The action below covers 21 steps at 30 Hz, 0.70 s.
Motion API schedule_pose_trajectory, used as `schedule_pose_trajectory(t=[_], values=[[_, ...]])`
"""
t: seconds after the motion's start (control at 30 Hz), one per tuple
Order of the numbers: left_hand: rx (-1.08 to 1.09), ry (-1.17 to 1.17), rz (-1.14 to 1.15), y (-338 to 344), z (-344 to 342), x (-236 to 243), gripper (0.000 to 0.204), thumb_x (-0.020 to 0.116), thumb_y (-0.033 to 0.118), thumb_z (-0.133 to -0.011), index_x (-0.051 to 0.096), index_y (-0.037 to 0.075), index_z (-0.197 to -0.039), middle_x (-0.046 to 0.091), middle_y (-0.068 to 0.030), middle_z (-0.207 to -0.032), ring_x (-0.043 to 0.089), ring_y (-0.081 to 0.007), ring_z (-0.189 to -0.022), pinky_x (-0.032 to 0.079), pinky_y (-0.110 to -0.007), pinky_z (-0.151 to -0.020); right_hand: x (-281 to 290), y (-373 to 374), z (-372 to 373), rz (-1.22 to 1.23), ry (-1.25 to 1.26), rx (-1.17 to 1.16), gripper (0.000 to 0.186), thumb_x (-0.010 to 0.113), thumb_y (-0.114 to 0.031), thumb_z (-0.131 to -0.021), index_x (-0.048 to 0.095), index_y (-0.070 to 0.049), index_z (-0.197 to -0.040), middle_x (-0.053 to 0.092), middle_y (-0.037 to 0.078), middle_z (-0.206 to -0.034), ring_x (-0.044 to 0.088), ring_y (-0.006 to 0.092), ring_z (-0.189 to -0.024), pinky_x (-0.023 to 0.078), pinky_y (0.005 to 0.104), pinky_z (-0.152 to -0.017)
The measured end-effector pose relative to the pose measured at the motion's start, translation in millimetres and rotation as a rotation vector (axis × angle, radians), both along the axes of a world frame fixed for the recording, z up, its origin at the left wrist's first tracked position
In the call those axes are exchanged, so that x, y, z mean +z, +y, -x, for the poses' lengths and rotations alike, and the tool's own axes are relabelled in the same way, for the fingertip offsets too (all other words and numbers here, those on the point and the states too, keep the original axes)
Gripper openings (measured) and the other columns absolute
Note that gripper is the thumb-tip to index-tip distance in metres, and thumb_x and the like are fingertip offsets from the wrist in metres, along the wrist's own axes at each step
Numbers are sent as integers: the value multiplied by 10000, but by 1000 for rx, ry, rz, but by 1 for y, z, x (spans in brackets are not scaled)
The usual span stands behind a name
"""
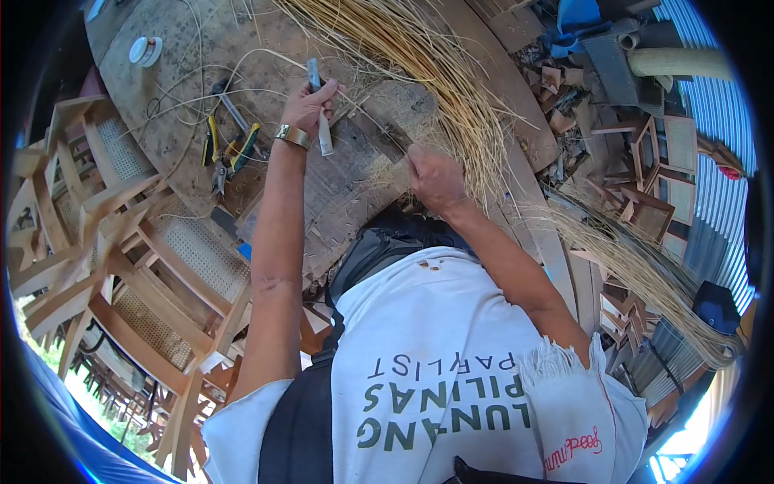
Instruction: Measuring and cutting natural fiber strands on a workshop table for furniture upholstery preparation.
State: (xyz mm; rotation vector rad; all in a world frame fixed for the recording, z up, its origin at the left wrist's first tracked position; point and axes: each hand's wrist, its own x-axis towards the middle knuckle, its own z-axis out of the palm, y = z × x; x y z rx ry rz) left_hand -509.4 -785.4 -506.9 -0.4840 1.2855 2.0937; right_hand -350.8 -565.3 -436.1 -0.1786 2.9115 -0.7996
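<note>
Above the worktable, my left hand (306, 110) is closed around a short flat tool (325, 139) that looks like a knife, its metal end away from me and its pale end toward me. A thin cane strip (367, 114) runs from this hand to my right hand (436, 177), which is closed in a fist on the strip's near end. Below the hands lies a worn dark board (310, 189), with fine shavings (385, 171) near my right hand. A long bundle of cane strips (419, 56) stretches past the hands on the far right side.
Left of the board lie pliers with yellow-green handles (244, 149) and other hand tools. A white roll (145, 52) sits at the table's far left. Wooden chair frames with woven cane panels (201, 246) crowd the left side. Another cane bundle (629, 266) hangs at right.
</note>
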Motion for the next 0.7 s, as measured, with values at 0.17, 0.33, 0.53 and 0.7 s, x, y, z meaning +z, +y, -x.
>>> schedule_pose_trajectory(t=[0.17, 0.33, 0.53, 0.7], values=[[-37, 82, 21, -3, -3, -4, 150, 651, 175, -872, 562, 59, -904, 650, -52, -851, 469, -49, -574, 395, -199, -479, -8, -6, -9, 42, -33, -51, 153, 540, -208, -835, 485, -71, -796, 579, 134, -686, 599, 336, -666, 464, 428, -582], [-23, 92, 227, -13, -15, 4, 180, 631, 194, -884, 588, 23, -921, 646, -47, -805, 476, -59, -568, 394, -210, -483, -36, -15, -14, 165, -169, -217, 195, 533, -233, -872, 533, -45, -821, 581, 149, -658, 603, 324, -653, 457, 407, -565], [211, 555, 1002, -5, -111, 41, 314, 508, 315, -936, 589, 25, -850, 628, -66, -647, 535, -131, -527, 411, -316, -491, -58, 6, -27, 666, -507, -530, 267, 547, -274, -886, 590, -15, -832, 522, 41, -583, 518, 145, -543, 403, 315, -510], [-322, 696, 1056, 27, -146, 32, 296, 446, 299, -955, 572, 58, -839, 617, -118, -659, 608, -302, -607, 457, -396, -582, -49, 7, -33, 713, -503, -478, 277, 564, -291, -873, 597, -19, -829, 510, 31, -586, 475, 115, -555, 394, 296, -533]])
